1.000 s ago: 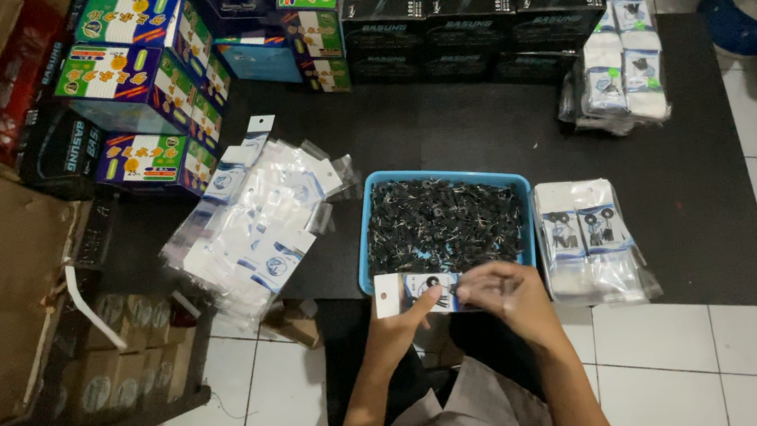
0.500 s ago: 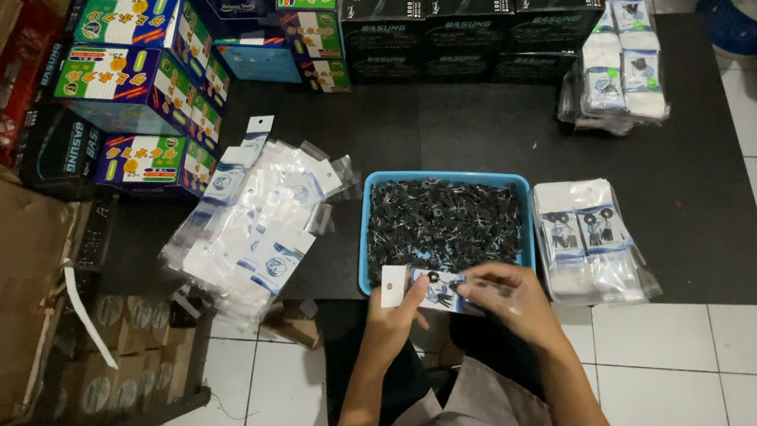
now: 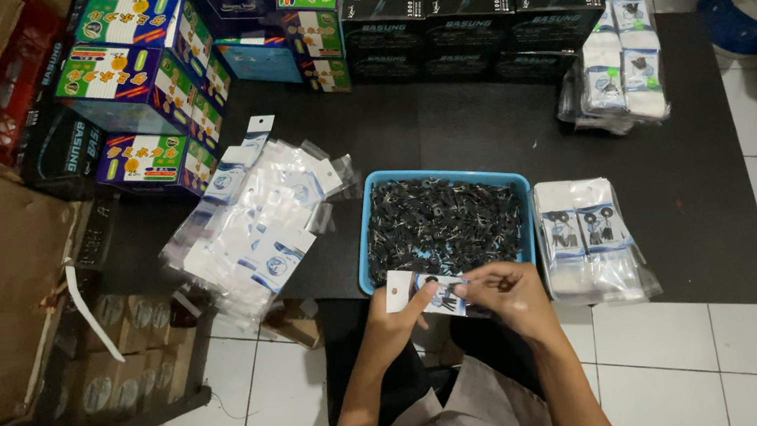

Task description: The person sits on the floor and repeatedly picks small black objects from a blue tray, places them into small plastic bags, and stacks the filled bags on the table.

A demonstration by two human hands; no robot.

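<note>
You hold a small clear packet (image 3: 432,294) with a white header card between both hands, just in front of the near rim of the blue tray (image 3: 439,179). Your left hand (image 3: 393,314) pinches the card end, fingers closed on it, and your right hand (image 3: 509,289) is closed on the other end, fingertips at the packet's mouth; whether a part sits between them is too small to tell. The packet already shows something dark inside, so by my reading it is nearly filled and only wants closing. The tray is heaped with small black parts (image 3: 441,225), which suggests plenty of work is left. To your left, a loose spread of empty packets (image 3: 264,223) lies on the black mat (image 3: 699,192), and it looks large. To your right, just beside the tray, sits a neat stack of filled packets (image 3: 587,236), and a further bundle (image 3: 619,68) rests farther back near the black boxes (image 3: 468,11). Judging by the full tray and the big pile of empties against the finished stacks, you seem somewhere in the middle of the job, not close to the end.
</note>
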